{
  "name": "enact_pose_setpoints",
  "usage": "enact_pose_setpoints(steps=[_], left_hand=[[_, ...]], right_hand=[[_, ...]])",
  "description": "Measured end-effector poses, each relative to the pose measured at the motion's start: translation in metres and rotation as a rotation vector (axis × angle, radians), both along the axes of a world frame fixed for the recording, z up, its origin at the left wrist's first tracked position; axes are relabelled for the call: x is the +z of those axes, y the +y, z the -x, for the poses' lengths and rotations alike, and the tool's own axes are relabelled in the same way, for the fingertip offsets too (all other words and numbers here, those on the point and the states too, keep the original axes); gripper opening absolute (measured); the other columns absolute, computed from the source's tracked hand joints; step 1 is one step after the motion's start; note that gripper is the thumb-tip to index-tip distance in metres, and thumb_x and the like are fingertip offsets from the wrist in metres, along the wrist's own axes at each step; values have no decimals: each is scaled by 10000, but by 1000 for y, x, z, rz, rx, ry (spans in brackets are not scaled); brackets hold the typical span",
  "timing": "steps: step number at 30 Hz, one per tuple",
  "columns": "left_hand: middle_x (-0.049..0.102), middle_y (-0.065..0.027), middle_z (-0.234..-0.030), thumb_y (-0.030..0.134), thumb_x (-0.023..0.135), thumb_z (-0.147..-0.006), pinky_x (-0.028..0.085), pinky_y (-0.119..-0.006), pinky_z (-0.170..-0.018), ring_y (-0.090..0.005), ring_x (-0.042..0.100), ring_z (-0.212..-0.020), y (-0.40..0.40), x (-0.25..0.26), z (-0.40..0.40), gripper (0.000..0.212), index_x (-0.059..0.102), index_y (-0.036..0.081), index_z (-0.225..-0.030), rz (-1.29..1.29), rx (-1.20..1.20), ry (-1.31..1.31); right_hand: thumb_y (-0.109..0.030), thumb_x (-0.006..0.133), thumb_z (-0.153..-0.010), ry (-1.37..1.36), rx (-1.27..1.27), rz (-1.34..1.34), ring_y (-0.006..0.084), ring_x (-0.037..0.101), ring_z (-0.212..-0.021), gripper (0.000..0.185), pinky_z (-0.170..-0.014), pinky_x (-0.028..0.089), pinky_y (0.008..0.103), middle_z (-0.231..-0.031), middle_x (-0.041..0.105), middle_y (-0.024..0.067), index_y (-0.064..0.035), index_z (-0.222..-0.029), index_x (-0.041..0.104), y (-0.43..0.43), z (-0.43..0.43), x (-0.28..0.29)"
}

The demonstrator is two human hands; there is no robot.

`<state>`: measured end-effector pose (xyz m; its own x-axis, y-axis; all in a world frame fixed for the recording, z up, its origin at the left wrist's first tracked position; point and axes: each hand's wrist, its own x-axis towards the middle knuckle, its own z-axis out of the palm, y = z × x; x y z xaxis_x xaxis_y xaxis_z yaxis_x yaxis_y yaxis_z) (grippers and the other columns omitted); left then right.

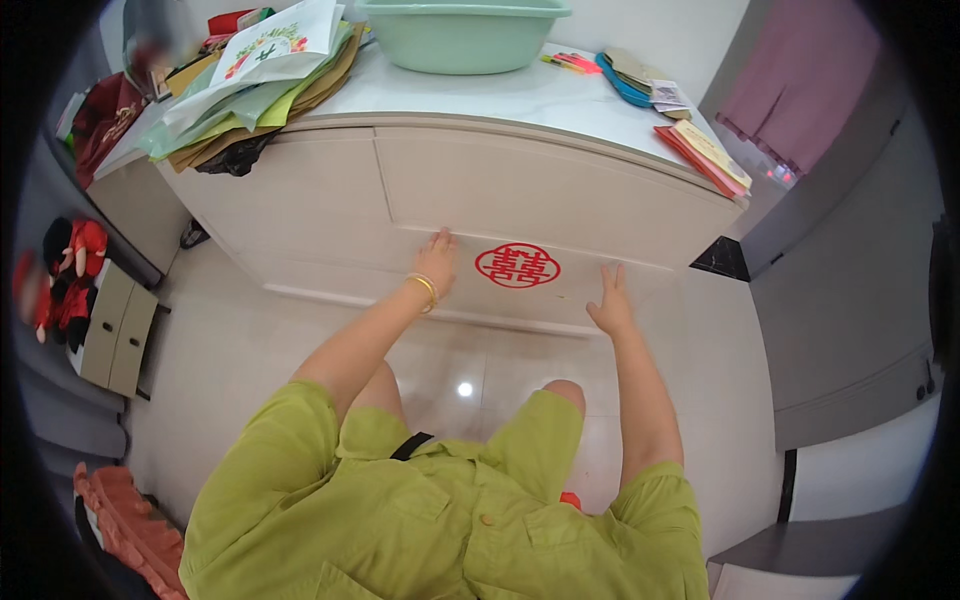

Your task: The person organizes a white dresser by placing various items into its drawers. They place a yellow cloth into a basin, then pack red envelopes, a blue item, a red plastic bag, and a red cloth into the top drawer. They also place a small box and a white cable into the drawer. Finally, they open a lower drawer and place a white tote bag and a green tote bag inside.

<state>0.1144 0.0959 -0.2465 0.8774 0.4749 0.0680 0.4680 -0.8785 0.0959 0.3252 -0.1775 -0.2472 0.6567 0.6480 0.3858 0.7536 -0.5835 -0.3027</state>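
My left hand (437, 264), with a gold-coloured bangle at its wrist, rests flat against a lower drawer front (465, 259) of a beige cabinet. It holds nothing. Right of it on the same panel is a red double-happiness paper cutout (518, 266) in a lobed frame. My right hand (613, 304) is at the right part of this panel, fingers pointing up and thumb spread, with nothing in it. Both hands are apart from the cutout, one on each side. Whether the right fingertips touch the panel is hard to tell.
On the white cabinet top (480, 97) stand a green plastic basin (465, 37), stacked bags (262, 82) at left, and red and yellow booklets (705, 157) at right. A small cabinet (116, 330) with dolls is at far left. A grey door (847, 285) is at right.
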Motion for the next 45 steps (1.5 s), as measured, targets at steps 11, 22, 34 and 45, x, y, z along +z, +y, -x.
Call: enact_pose_setpoints(steps=[11,22,34,45], left_hand=[[165,-179,-1389,133,623,-713,329,-440,-947,-365,334,-1173,9,73,68,624,342,57,-1266,144,-274,-427],[226,-94,-1394,89,550,-724,241,-400,-1014,-266,248,-1264,43,65,56,639,305,88,-1313,-405,-168,-261],[209,-127,-1396,116,537,-750,171,-458,-1037,-269,183,-1295,19,-47,34,683,206,32,-1341,-123,100,-209],[261,-140,-1360,80,534,-742,192,-491,-1020,-284,218,-1277,21,-1,26,645,256,65,-1324,-36,98,-460]], right_hand=[[-22,581,-704,-550,470,-577,296,547,-748,114,-690,423,360,-788,572,127,-18,-816,559,80,31,250],[-142,615,-698,-378,361,-204,337,409,-1100,463,-902,351,401,-1195,423,167,-30,-1122,466,144,96,110],[-161,584,-716,-444,644,200,225,281,-1254,559,-1019,216,451,-1305,373,97,-32,-1231,407,210,113,-20],[-42,579,-661,-282,68,-268,368,422,-1030,443,-860,354,443,-1092,456,205,-19,-1091,475,108,29,-13]])
